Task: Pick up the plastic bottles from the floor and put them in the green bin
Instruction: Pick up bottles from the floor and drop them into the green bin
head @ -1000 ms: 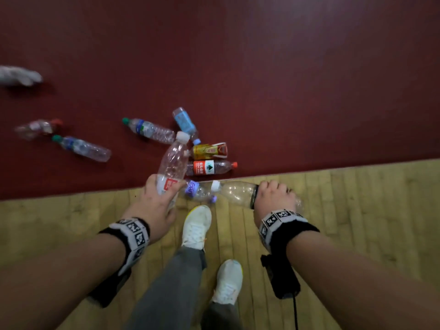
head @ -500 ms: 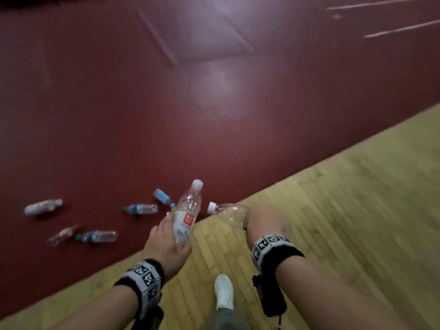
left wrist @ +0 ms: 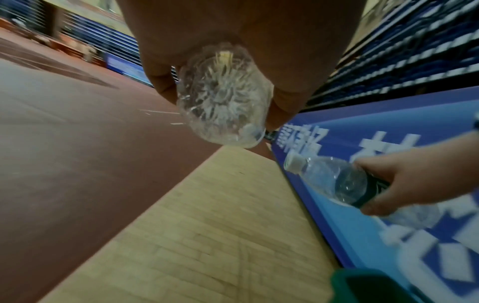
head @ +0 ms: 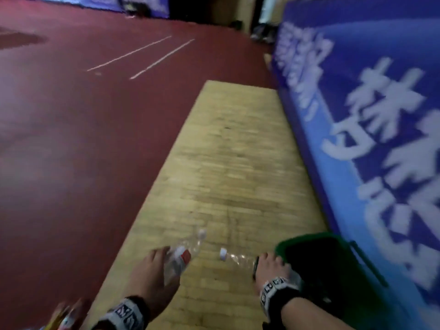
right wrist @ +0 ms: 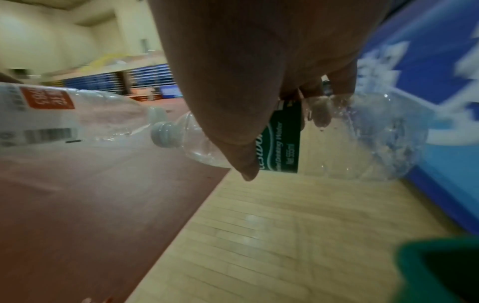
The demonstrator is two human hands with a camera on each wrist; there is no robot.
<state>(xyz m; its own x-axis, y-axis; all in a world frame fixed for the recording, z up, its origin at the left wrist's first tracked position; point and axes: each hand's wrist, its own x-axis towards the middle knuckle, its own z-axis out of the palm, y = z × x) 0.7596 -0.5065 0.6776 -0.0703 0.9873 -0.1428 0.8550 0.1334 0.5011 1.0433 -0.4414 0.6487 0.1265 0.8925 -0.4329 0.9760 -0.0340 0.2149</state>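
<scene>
My left hand (head: 152, 270) grips a clear bottle with a red and white label (head: 181, 257), cap pointing away; its ribbed base (left wrist: 223, 96) fills the left wrist view. Fingers of my right hand (head: 271, 267) wrap a clear bottle with a dark green label (head: 235, 258), white cap pointing left, also seen as the green-label bottle (right wrist: 282, 143) in the right wrist view. The green bin (head: 288, 240) stands open on the wood floor, just right of my right hand and against the blue banner. Its green rim (right wrist: 404, 252) shows low at right.
A blue banner wall (head: 357, 115) with white lettering runs along the right side. A strip of wood floor (head: 226, 163) stretches ahead, with red sports flooring (head: 83, 139) to the left. Blurred bottles (head: 64, 315) lie at the bottom left corner.
The view has swung right, away from the bottles lying on the red floor. The blue banner and the green bin have come into view. Both hands still hold their bottles.
</scene>
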